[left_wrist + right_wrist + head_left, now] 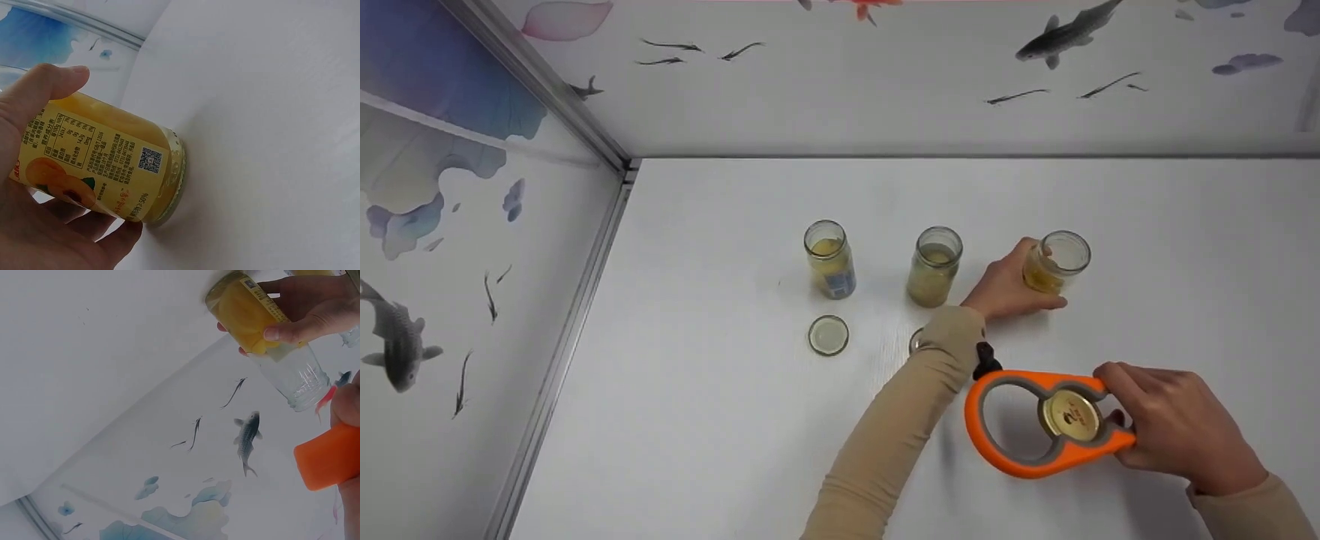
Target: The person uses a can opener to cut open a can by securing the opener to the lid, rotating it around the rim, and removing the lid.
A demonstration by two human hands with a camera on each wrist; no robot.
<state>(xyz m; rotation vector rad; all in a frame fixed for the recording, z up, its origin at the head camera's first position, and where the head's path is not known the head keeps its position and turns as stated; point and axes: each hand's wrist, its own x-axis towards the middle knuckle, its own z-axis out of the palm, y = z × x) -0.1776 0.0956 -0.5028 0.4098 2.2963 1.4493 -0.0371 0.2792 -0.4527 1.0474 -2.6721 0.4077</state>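
My left hand [1009,289] grips an open glass jar [1044,276] of yellow fruit, its rim bare at the top. A yellow label [95,152] with printed peaches shows in the left wrist view, thumb on one side and fingers on the other. The jar's base is at the white tabletop. Nearer the front, my right hand [1185,420] holds the handles of an orange jar opener [976,420] with grey lining. A gold lid [1072,416] sits in the opener's smaller ring, above the table. In the right wrist view only an orange handle end [326,458] shows.
Two more open glass jars, one on the left [831,262] and one in the middle [934,270], stand left of my hand. A loose lid [829,335] lies before the left one. Another lid [916,341] is mostly hidden by my left forearm. Printed panels wall the back and left.
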